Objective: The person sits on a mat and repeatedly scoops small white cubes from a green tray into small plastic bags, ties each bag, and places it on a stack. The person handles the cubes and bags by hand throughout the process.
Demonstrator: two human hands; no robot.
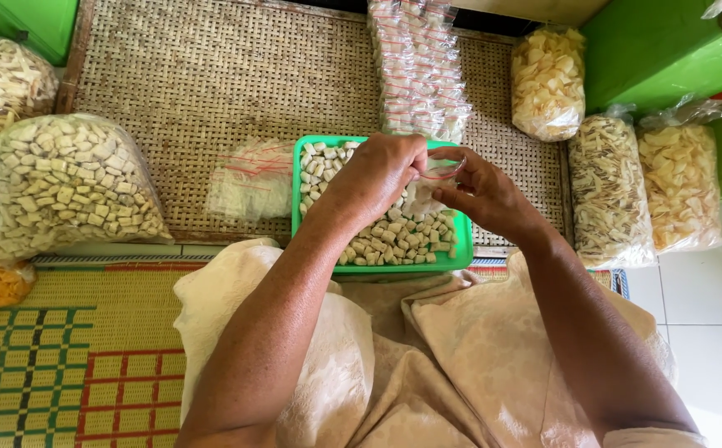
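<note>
We see a broad woven rattan mat [211,75] running under everything, its far edge cut off by the frame. On its left lies a big clear plastic bag of pale cube-shaped crackers [70,187], and beside that a larger bag of pale strips [0,83], cut off at the left edge. On the right stand three clear bags: one of thin brownish sticks [610,191], one of yellow chips [680,187], and one of pale chips [547,83]. A long heap of small sealed clear packets with red bands [419,66] runs off the top. A flat stack of empty clear bags [253,178] lies left of the green plastic tray [299,191], which holds loose pale cracker pieces.

Over the tray, our left hand [373,178] and right hand [485,195] meet on a small clear plastic bag [421,195], mostly hidden behind them. The fingers of both hands pinch its mouth; we cannot make out how full it is.
</note>
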